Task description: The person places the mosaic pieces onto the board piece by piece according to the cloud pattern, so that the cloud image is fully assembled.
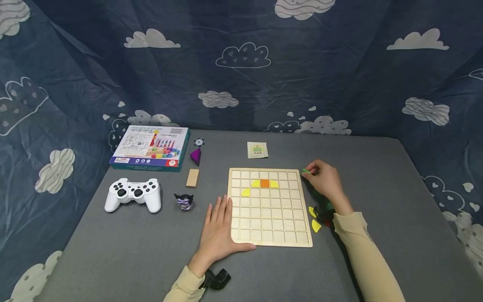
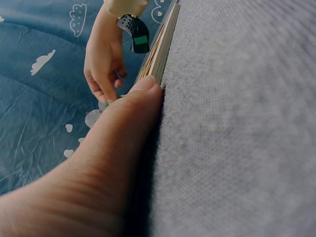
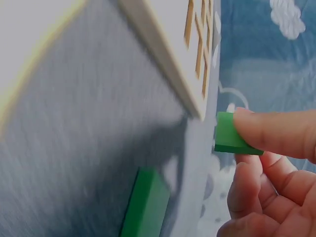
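A pale wooden grid board (image 1: 271, 224) lies on the grey table. My left hand (image 1: 216, 235) rests at its lower left corner, fingers straight along the left side and thumb along the near edge. Beyond the board's upper right corner, my right hand (image 1: 325, 178) pinches a small green tile (image 3: 226, 136) between thumb and fingers, raised off the table. In the upper rows sit an orange square (image 1: 265, 183) and several yellow pieces (image 1: 246, 192). Another green block (image 3: 148, 207) shows in the right wrist view. Yellow quarter-round pieces (image 1: 315, 226) lie right of the board, partly under the right wrist camera.
A small patterned card (image 1: 257, 150) lies behind the board. To the left are a boxed set (image 1: 151, 149), a white game controller (image 1: 133, 195), a small dark figurine (image 1: 184, 202), a wooden block (image 1: 192, 178), a purple piece (image 1: 196, 156) and a round chip (image 1: 198, 142).
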`<state>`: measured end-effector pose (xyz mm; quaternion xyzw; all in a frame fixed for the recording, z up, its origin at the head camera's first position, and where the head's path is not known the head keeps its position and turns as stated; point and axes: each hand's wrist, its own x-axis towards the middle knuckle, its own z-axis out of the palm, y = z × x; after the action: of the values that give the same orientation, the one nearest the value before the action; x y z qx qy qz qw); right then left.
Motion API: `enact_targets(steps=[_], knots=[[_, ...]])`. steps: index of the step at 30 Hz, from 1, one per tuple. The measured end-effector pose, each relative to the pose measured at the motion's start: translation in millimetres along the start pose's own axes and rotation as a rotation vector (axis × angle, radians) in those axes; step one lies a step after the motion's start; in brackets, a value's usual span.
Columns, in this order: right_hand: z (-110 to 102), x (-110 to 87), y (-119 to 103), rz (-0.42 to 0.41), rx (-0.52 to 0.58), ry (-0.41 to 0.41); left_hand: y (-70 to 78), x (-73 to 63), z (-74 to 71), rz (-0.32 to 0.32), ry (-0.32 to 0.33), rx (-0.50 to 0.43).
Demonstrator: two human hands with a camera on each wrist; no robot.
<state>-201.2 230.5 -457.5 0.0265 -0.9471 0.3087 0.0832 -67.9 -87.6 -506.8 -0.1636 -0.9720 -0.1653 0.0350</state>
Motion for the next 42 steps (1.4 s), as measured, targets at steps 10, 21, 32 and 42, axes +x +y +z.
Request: enact_targets(steps=[10,21,32,42], knots=[[15.4,-16.5,-38.7,-0.124,0.157,-0.121,-0.1,0.1,-1.0,0.001,-0.002,0.011],[44.8,-27.4,-83.1,-0.158,0.194,-0.281,-0.2,0.8,1.3,-0.003,0.005,0.024],[58.6,-26.3,-100.3,-0.166,0.052,-0.3,-0.3,0.3,1.0,-0.005,-0.002,0.01],[60.6,-22.9,-103.5,-0.19,-0.015,-0.285,-0.2,0.6,0.6,-0.007,-0.002,0.019]])
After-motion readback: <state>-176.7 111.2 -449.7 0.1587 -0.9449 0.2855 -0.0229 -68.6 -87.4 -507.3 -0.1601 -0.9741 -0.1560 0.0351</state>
